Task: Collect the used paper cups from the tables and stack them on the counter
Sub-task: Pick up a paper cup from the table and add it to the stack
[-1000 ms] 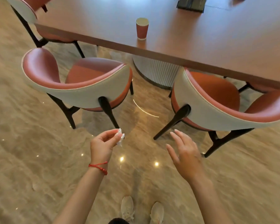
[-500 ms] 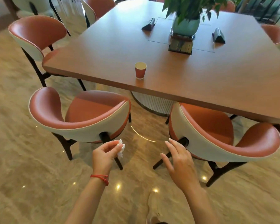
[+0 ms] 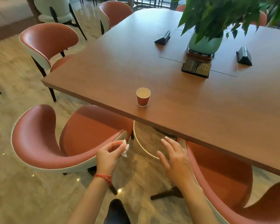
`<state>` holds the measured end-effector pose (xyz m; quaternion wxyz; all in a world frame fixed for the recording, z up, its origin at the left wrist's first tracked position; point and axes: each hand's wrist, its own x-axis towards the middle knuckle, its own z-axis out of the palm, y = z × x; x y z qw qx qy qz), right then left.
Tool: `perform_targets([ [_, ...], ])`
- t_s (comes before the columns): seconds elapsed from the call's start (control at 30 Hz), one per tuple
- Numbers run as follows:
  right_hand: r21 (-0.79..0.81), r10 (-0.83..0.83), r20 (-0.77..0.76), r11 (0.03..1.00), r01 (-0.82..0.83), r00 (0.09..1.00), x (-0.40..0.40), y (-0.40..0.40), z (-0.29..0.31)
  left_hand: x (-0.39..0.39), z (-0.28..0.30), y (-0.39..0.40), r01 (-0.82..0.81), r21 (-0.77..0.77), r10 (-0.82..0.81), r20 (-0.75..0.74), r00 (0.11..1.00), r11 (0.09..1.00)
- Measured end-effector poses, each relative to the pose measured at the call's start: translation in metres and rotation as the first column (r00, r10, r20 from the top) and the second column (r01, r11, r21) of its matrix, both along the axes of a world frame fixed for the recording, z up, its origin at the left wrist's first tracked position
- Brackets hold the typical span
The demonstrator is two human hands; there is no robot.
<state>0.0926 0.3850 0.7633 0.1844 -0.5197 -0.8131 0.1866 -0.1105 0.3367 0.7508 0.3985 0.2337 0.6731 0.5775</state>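
Note:
One red paper cup (image 3: 143,97) stands upright near the front edge of a large brown wooden table (image 3: 113,71). Its pale inside shows from above. My left hand (image 3: 109,155) is held below the table edge, over the gap between two chairs, and pinches a small crumpled white tissue (image 3: 125,148) between thumb and fingers. My right hand (image 3: 174,160) hovers beside it with its fingers straight and spread, holding nothing. Both hands are well short of the cup.
Orange chairs with white backs stand at my left (image 3: 55,139), at my right (image 3: 225,180) and round the table's left side (image 3: 47,41). A potted plant (image 3: 205,41), a socket box (image 3: 196,68) and two black stands (image 3: 163,38) sit mid-table. Marble floor lies below.
The view has come closer to the table and lifted, so the cup now sits nearer and more of the tabletop shows. Both hands keep their pose, the tissue still pinched.

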Motion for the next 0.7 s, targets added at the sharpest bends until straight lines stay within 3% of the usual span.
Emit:
perform_targets([
  [0.27, -0.046, -0.025, -0.013, 0.999, 0.025, 1.000, -0.039, 0.086, -0.013, -0.039, -0.017, 0.087, -0.006, -0.059, 0.007, 0.003, 1.000, 0.998],
  [0.5, -0.183, -0.168, -0.175, 0.974, 0.135, 0.970, -0.095, 0.159, -0.062, -0.077, -0.055, 0.166, -0.003, -0.067, 0.010, 0.101, 0.995, 0.998],
  [0.7, -0.239, -0.255, -0.280, 0.952, 0.190, 0.926, -0.124, 0.208, -0.087, -0.103, -0.071, 0.211, 0.061, -0.115, -0.057, 0.034, 0.998, 0.992],
])
